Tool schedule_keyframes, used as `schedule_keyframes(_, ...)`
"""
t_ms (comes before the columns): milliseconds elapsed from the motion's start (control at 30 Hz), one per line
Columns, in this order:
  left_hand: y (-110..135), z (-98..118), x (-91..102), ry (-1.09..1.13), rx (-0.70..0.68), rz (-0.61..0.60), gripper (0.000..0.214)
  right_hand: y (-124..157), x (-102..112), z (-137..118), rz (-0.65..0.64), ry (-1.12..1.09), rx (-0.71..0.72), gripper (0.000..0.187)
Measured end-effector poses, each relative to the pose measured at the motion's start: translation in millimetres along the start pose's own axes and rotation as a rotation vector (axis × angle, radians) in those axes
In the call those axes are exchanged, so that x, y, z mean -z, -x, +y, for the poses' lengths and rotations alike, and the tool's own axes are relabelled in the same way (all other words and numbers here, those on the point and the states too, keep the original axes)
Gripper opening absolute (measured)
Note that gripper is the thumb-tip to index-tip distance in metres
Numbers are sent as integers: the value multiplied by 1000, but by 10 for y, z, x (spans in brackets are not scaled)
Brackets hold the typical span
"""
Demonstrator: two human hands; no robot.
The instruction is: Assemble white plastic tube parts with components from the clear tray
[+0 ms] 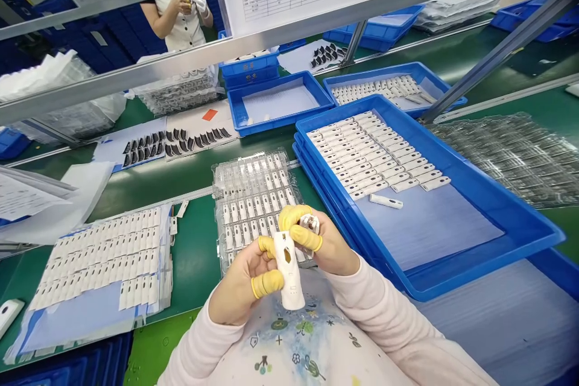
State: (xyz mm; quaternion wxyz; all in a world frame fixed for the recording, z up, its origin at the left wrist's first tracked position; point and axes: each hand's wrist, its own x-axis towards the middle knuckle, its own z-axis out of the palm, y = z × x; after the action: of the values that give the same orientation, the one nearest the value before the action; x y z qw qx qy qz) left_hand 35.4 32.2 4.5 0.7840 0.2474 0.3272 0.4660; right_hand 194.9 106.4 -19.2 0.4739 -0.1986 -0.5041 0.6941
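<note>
One white plastic casing (286, 271) stands upright in the left hand (239, 283), which is curled nearly shut around it, with yellow finger cots (266, 285) on its fingers. The right hand (328, 241), also cotted, pinches a small white piece (310, 224) just beside the casing's top. Beneath them lies a clear blister tray (253, 193); farther off, a blue tray (470, 166) holds rows of white parts (371, 151) on the green table (194, 277).
</note>
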Motion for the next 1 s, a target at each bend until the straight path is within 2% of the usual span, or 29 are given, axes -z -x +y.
schedule_keyframes(100,-33,-2,-19,95,74,17,35,-11,-32,28,4,-31,-5,26)
schedule_keyframes(200,-63,-8,-43,229,139,35,37,-4,-53,59,34,-48,-77,29)
schedule_keyframes(433,-89,-3,-63,603,208,91,25,11,-42,182,105,-53,-250,36)
schedule_keyframes(533,-96,2,-60,717,254,169,11,-2,-34,215,132,-69,-283,37)
schedule_keyframes(667,-124,28,-98,795,301,304,40,-6,-35,248,174,-70,-327,39)
schedule_keyframes(767,-154,34,-108,796,303,339,44,-7,-42,267,200,-65,-356,41)
schedule_keyframes(867,-192,-12,-56,704,276,317,36,-31,-7,262,201,-46,-368,44)
schedule_keyframes(967,-258,-127,60,446,153,261,19,-94,134,240,120,48,-341,43)
schedule_keyframes(1000,-289,-179,112,327,106,258,21,-121,206,239,81,116,-320,42)
